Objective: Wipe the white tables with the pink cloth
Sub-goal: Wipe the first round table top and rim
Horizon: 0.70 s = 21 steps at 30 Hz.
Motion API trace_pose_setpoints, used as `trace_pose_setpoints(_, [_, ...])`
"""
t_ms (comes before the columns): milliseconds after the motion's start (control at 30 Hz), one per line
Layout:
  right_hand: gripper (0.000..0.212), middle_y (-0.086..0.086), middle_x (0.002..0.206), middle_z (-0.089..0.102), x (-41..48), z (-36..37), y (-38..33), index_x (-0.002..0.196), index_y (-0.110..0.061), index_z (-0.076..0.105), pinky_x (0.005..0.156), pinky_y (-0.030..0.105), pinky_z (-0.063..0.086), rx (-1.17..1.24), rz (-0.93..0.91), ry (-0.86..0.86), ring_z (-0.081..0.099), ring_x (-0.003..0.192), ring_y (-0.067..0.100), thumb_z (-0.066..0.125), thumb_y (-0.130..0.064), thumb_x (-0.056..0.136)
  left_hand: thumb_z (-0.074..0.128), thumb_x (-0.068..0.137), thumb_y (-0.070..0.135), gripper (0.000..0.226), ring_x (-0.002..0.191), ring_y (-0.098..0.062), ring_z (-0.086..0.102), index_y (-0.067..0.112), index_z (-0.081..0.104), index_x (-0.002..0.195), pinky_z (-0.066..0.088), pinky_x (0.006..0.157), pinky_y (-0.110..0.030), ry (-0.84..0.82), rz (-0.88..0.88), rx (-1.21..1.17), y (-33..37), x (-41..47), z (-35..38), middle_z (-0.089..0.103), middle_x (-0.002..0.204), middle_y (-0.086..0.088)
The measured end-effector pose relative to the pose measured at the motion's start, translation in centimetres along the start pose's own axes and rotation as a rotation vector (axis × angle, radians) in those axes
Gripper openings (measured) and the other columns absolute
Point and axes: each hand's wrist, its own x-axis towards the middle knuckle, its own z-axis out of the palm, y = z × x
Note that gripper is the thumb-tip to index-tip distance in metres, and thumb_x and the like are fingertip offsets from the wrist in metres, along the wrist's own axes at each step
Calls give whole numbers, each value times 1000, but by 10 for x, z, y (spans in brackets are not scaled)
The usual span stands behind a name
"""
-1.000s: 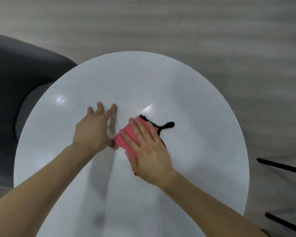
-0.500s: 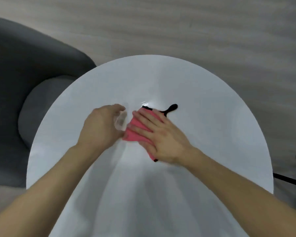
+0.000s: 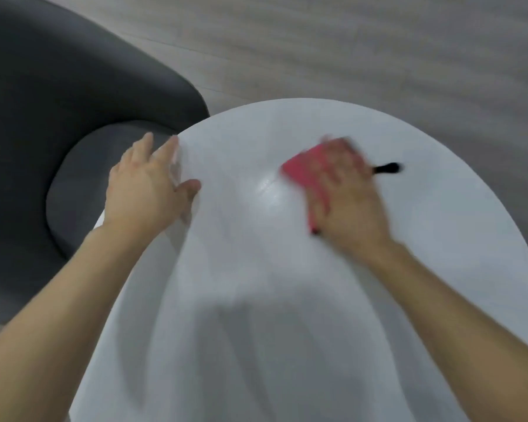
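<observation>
left hand (image 3: 147, 190) spread flat, round white table (image 3: 256, 315) rim, 10 o'clock | right hand (image 3: 348, 205) flat, blurred, presses pink cloth (image 3: 302, 172), 1 o'clock

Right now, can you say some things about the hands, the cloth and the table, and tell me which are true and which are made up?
1. The right hand presses down on the cloth. True.
2. The cloth is blue. False: it is pink.
3. The left hand holds the cloth too. False: it lies open at the left edge of the table, apart from the cloth.
4. A dark grey chair stands to the left of the table. True.
5. The table is square. False: its top is white and round.
</observation>
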Motion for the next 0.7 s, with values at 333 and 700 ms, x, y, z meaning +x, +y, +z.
trace_pose_setpoints(333, [60,8,180,19,27,17,-120,170,-26,32,135,52,10,60,-266,-139,10,168,25,38,-43,113,97,69,52,101,116,-28,61,38,46,155,51,93,-42,-253,-88,-171,-29,19,-27,64,138,0])
trace_pose_setpoints(700, [67,16,180,11,86,42,-185,173,-22,22,133,57,6,17,33,-107,5,168,33,25,-49,111,42,98,-2,52,104,-34,68,29,73,125,59,86,-51,-195,-105,-291,-73,3,-25,76,112,-6])
